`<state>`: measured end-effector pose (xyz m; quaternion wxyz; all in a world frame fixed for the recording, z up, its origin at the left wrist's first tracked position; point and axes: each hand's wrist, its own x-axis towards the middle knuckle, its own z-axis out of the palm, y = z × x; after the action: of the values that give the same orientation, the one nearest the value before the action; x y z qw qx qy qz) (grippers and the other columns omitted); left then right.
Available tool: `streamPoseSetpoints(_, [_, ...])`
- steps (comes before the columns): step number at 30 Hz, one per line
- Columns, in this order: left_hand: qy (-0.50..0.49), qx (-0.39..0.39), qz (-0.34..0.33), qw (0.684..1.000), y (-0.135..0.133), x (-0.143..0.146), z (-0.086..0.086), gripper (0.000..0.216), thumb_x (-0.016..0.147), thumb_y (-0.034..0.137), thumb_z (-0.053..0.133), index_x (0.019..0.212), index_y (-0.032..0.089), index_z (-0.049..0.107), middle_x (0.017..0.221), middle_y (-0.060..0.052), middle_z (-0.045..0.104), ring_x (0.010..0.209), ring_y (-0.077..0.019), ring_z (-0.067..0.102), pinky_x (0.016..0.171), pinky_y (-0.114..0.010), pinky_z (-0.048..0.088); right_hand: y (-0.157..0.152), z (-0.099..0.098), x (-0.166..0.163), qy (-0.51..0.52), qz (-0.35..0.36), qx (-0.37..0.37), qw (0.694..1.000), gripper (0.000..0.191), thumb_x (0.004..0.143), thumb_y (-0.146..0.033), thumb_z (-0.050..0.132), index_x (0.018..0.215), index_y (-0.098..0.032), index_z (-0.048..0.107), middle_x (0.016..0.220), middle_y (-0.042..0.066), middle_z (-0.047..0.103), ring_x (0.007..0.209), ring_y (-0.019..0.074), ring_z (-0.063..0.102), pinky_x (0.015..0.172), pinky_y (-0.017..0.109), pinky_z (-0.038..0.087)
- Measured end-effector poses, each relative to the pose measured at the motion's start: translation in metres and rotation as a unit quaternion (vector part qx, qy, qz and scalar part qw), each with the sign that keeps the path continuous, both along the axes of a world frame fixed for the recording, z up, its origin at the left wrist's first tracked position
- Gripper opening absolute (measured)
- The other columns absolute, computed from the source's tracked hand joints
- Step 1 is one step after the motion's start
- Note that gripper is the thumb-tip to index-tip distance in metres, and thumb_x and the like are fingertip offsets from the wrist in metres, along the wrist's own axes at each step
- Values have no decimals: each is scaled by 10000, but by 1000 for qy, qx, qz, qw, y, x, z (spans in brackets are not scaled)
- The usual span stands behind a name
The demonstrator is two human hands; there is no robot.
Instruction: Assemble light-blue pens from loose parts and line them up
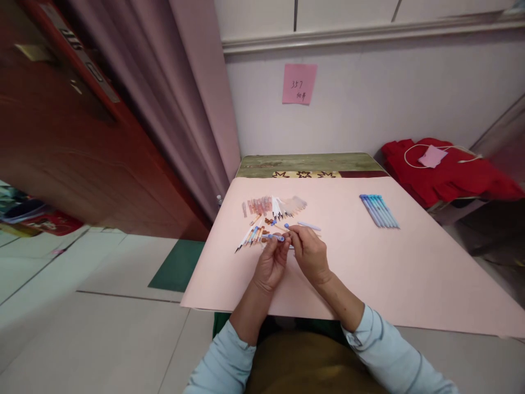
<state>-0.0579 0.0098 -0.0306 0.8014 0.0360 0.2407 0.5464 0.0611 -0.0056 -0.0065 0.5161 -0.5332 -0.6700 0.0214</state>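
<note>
My left hand (270, 267) is closed, pinching a light-blue pen barrel (276, 237) over the near part of the table. My right hand (310, 253) meets it from the right with thumb and fingertips pressed together; what they grip, if anything, is too small and covered to name. Just beyond both hands lie several pen parts: white refills with dark tips (245, 239), small brown pieces (269, 221) and a pale lilac barrel (309, 225). Farther back are a row of reddish clear tubes (260, 206) and a bunch of white refills (278, 208).
Several blue-lilac pens (379, 211) lie side by side at the right on the pink-covered table (348, 273). Red cloth with a white cable (451, 169) sits beyond the right edge. A pink note (299, 83) hangs on the wall; a brown door (102, 137) stands at left.
</note>
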Motion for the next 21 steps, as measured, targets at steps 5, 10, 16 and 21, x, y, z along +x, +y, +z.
streamPoseSetpoints(5, [-15,-30,0,999,0,-4,4,343,993,143,377,867,103,693,889,-79,742,874,-115,714,780,-156,573,-7,-3,30,-42,-87,-39,995,220,970,-289,485,999,-213,690,967,24,727,873,149,666,739,243,470])
streamPoseSetpoints(10, [-13,-22,-1,1000,0,-3,6,310,983,148,410,856,111,690,894,-77,742,856,-112,716,761,-153,576,-22,-29,59,-128,-164,-187,960,178,916,-296,555,918,-260,730,929,-7,719,765,147,646,555,250,354])
streamPoseSetpoints(16, [16,19,-19,1000,-4,-1,3,156,925,137,535,884,115,683,906,-74,739,800,-127,719,731,-187,590,-27,-30,61,-83,-136,-267,950,186,884,-314,559,890,-267,739,956,8,710,747,162,618,593,266,364])
streamPoseSetpoints(21, [48,71,-24,996,-7,0,1,67,864,166,639,892,116,674,924,-75,730,792,-129,714,742,-195,585,-24,-4,52,171,9,-279,945,333,866,-482,559,872,-196,729,708,23,658,619,156,563,593,267,423])
